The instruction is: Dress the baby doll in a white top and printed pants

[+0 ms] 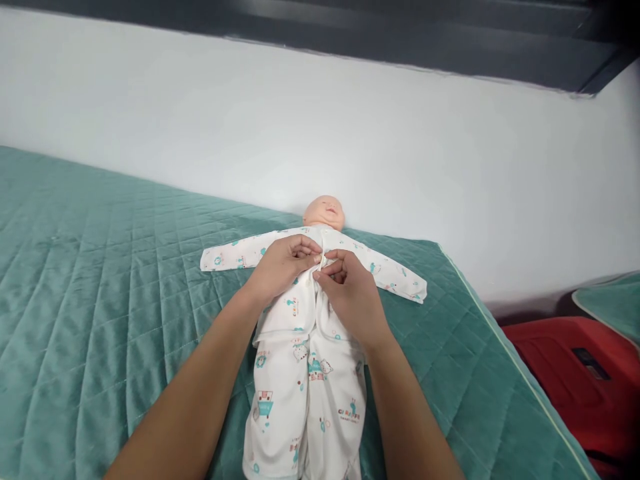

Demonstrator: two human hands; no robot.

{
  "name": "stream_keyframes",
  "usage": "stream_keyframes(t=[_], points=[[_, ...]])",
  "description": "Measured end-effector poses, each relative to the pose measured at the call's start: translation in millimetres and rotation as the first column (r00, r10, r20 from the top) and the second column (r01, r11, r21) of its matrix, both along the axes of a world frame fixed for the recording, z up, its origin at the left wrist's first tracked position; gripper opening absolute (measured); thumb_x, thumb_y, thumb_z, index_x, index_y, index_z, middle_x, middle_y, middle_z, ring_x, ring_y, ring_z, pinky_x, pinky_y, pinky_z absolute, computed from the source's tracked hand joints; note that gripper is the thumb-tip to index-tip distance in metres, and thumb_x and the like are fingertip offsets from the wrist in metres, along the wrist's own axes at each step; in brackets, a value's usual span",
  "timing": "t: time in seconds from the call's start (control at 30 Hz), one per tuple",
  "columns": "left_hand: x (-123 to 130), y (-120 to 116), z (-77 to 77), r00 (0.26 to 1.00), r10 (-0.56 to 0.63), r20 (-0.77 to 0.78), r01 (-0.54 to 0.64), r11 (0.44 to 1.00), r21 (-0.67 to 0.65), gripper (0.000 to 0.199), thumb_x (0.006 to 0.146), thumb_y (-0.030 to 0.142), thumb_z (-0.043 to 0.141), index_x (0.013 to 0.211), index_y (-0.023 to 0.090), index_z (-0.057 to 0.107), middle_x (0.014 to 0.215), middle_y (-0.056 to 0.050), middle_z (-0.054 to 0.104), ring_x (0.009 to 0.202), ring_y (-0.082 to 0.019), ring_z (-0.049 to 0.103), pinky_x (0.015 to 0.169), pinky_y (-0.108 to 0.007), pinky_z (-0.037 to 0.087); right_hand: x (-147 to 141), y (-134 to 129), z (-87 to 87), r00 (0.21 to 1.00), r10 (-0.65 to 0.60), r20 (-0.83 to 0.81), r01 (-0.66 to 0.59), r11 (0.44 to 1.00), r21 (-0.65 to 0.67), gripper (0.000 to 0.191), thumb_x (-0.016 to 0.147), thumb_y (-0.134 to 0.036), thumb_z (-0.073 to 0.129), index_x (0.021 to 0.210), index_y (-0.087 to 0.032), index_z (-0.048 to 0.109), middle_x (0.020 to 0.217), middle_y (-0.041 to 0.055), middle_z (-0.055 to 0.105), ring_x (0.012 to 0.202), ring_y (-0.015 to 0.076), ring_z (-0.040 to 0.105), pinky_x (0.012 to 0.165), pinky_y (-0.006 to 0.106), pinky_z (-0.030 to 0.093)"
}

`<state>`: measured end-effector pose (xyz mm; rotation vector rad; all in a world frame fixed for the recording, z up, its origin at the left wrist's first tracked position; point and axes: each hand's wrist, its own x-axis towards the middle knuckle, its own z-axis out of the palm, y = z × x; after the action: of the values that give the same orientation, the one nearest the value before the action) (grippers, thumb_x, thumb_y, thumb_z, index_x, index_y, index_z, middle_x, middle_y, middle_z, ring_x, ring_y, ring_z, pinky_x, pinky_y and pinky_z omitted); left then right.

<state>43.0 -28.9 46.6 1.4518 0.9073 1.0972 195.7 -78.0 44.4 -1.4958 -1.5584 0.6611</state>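
A baby doll (325,212) lies on its back, dressed in a white printed jacket (285,310) and matching pants (280,407). The jacket's sleeves stretch out to both sides. At the chest, my left hand (289,263) pinches the front edge of the jacket between thumb and fingers. Right beside it, my right hand (350,287) pinches the same front opening, thumb against forefinger. Below my hands the jacket's front edges hang apart. Whatever fastener lies between the fingertips is too small and covered to make out.
A green quilted cover (125,300) spreads under the doll, its piped edge running down on the right. Behind the doll's head rises a white wall (300,127). A red case-like object (565,380) stands beyond the right edge. A dark beam (350,33) crosses the top.
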Motion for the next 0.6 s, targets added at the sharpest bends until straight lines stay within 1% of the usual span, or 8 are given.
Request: stream_keyframes(t=[0.13,0.4,0.5,0.6], points=[[-1,-3,5.9,0.994,0.003,-0.108,0.004,0.998,0.06,0.012,0.083,0.026,0.062,0.09,0.019,0.068,0.086,-0.003,0.069,0.083,-0.016,0.063,0.078,-0.029,0.048,0,0,0.0,1.0,-0.005,0.008,0.005,1.0,-0.009,0.03,0.082,-0.033,0.064,0.111,-0.026,0.058,0.084,-0.0022,0.069,0.069,0.0156,0.058,0.065,0.03,0.043],[1,-1,2.7,0.999,0.012,-0.049,-0.011,1.0,0.003,0.013,0.079,0.023,0.065,0.091,0.018,0.068,0.083,-0.002,0.067,0.08,-0.016,0.062,0.074,-0.028,0.047,-4,-1,1.2,0.991,-0.02,0.13,0.019,1.0,0.013,0.03,0.084,-0.029,0.062,0.113,-0.026,0.056,0.086,-0.0017,0.07,0.073,0.0176,0.061,0.067,0.032,0.042],[1,-4,5.6,0.995,0.012,-0.099,-0.009,1.0,0.029,0.014,0.083,0.024,0.062,0.094,0.019,0.068,0.084,-0.002,0.068,0.08,-0.016,0.063,0.075,-0.028,0.046,-7,-2,3.5,0.982,-0.025,0.187,0.021,0.999,0.025,0.026,0.085,-0.028,0.06,0.11,-0.026,0.056,0.085,-0.0018,0.069,0.075,0.0188,0.062,0.067,0.032,0.041],[2,-7,9.2,0.988,0.021,-0.153,-0.012,0.998,0.055,0.016,0.086,0.025,0.059,0.099,0.02,0.068,0.086,-0.002,0.07,0.084,-0.017,0.064,0.079,-0.03,0.047,-10,-3,6.1,0.965,-0.049,0.258,0.042,0.999,0.03,0.019,0.085,-0.026,0.058,0.105,-0.027,0.056,0.082,-0.0016,0.069,0.073,0.0197,0.062,0.065,0.032,0.038]])
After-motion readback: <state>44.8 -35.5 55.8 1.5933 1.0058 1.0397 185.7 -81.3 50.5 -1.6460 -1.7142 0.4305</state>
